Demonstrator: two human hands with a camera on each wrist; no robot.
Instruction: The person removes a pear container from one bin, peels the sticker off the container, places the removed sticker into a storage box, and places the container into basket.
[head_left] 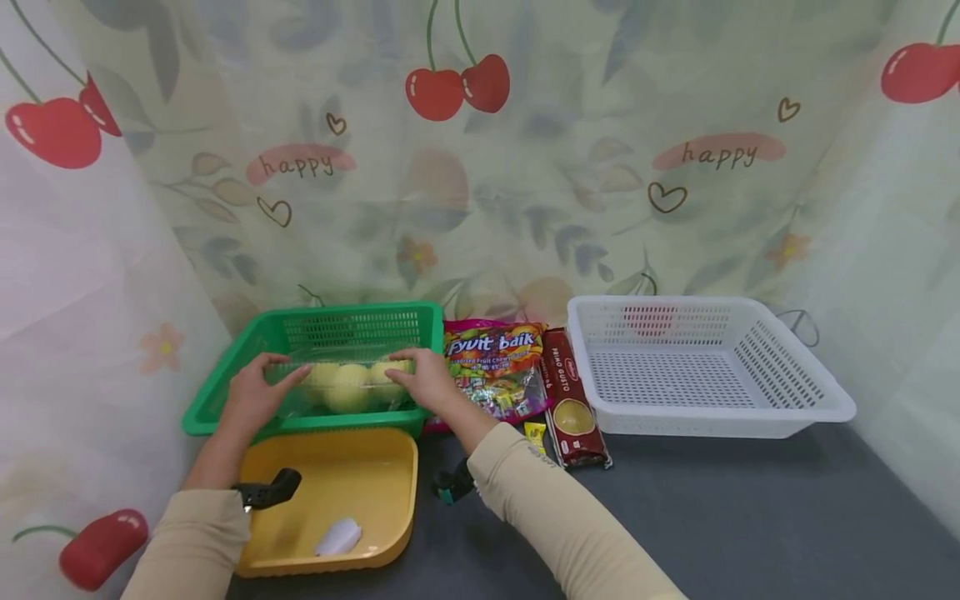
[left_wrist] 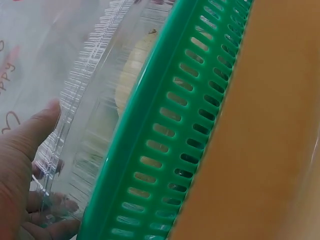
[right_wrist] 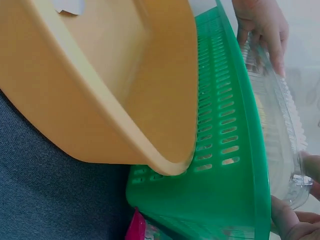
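Observation:
A clear plastic clamshell box [left_wrist: 95, 130] with several pale yellow, round fruits [head_left: 348, 388] inside sits at the green basket [head_left: 405, 422], partly below its rim. My left hand [head_left: 255, 393] holds the box's left end, its thumb on the ridged edge and the other fingers round the side. At the opposite end my right hand [head_left: 429, 382] grips the box between thumb and fingers. The right wrist view shows the box [right_wrist: 280, 135] just past the basket's rim, with both hands at its ends. The underside of the box is hidden by the basket wall.
In front of the basket stands a yellow tray [head_left: 352, 475] holding a small white object [head_left: 340, 537]. To the right lie a colourful candy bag [head_left: 495, 367], a dark red biscuit packet [head_left: 576, 408] and a small yellow packet [head_left: 536, 435]. Further right is a white basket [head_left: 720, 423].

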